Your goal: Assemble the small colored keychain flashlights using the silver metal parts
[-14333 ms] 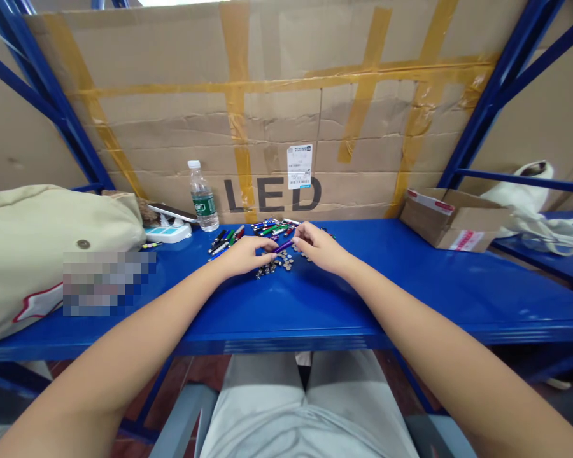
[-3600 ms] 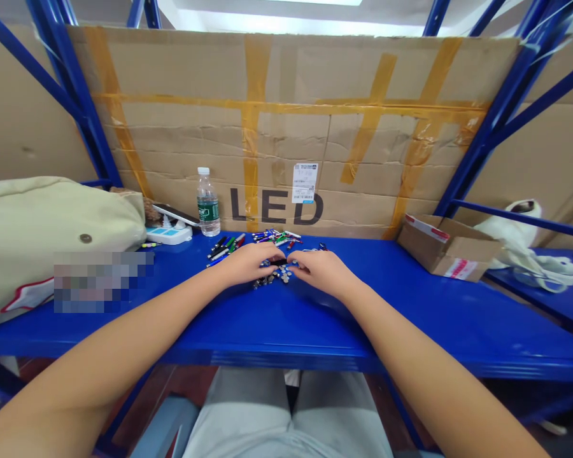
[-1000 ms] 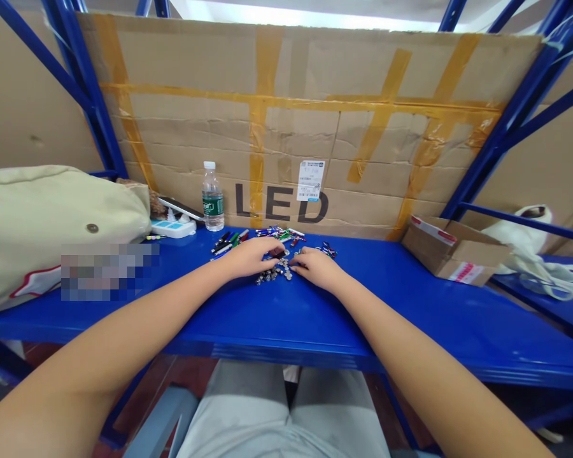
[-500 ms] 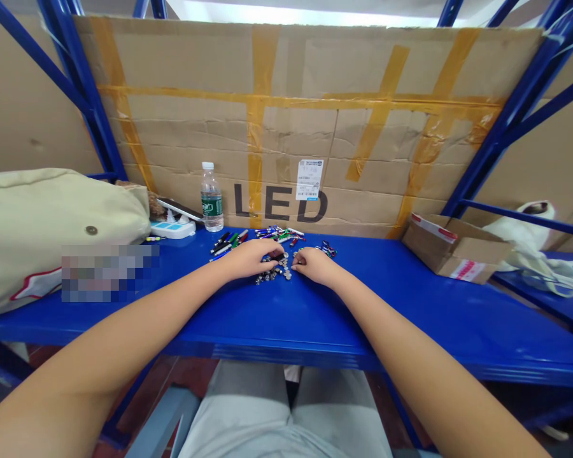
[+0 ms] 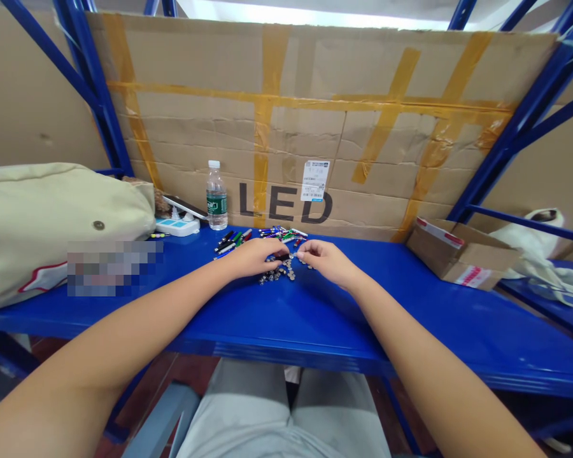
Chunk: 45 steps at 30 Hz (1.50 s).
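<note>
My left hand (image 5: 258,256) rests low over the blue table, its fingers closed on a small dark piece (image 5: 283,257) whose kind I cannot make out. Facing it, my right hand (image 5: 328,262) is pinched at thumb and forefinger, close to the left fingertips; what it pinches is too small to name. Below and between the hands lie small silver discs (image 5: 291,276), like button cells. Beside them is a cluster of small shiny metal bits (image 5: 270,276), partly under my left hand. Slim coloured metal tubes (image 5: 232,240), pen-like, lie behind my left hand.
More thin coloured tubes (image 5: 273,232) lie at the back of the blue table (image 5: 267,318), before a taped cardboard sheet (image 5: 195,140). A water bottle (image 5: 216,197) and a power strip (image 5: 177,226) stand left, near a cream bag (image 5: 52,210). An open cardboard box (image 5: 463,254) sits right.
My right hand has lifted from the discs and moved up towards the left fingertips. My left hand stays closed on the dark piece. The view has shifted slightly.
</note>
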### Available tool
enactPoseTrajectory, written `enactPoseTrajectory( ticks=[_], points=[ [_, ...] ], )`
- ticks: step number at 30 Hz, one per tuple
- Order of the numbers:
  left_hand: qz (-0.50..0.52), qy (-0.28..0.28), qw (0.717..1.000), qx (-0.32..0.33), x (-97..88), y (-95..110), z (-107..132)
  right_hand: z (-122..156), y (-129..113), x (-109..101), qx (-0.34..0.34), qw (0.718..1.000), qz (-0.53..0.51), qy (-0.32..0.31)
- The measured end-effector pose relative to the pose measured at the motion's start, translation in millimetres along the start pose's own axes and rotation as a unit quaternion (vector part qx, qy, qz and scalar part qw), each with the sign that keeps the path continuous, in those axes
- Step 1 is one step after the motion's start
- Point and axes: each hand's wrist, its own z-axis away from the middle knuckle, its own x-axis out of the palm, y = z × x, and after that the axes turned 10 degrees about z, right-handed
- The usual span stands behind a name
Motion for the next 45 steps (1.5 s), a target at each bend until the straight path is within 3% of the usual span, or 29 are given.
enactPoseTrajectory(
  ticks=[6, 13, 24, 30, 34, 37, 45],
  points=[
    [-0.003, 0.003, 1.0, 0.002, 1.3, 0.5, -0.5, -0.5, -3.3, 9.5, -0.005, 0.999, 0.034, 0.03],
    [-0.003, 0.002, 1.0, 0.002, 0.8, -0.5, -0.2, 2.6, -5.7, 5.9, -0.038, 0.997, 0.052, 0.048],
    [0.002, -0.007, 1.0, 0.003, 2.3, -5.2, 1.0, 7.8, -3.1, -0.4, -0.206, 0.945, 0.253, -0.004],
    [0.005, 0.008, 1.0, -0.019, 0.9, -0.9, 0.7, 2.5, 13.4, -14.5, -0.075, 0.956, 0.279, 0.053],
    [-0.001, -0.001, 1.0, -0.027, 0.6, -0.6, 0.8, 1.2, 31.1, -23.4, -0.019, 0.94, 0.34, -0.03],
    [0.001, -0.001, 1.0, -0.03, 0.6, -1.1, 0.9, -0.4, 36.3, -20.8, -0.003, 0.934, 0.351, -0.062],
    [0.007, 0.002, 1.0, -0.026, 0.9, -0.6, 1.3, -5.5, 33.3, -9.7, -0.01, 0.923, 0.379, -0.068]
  ],
)
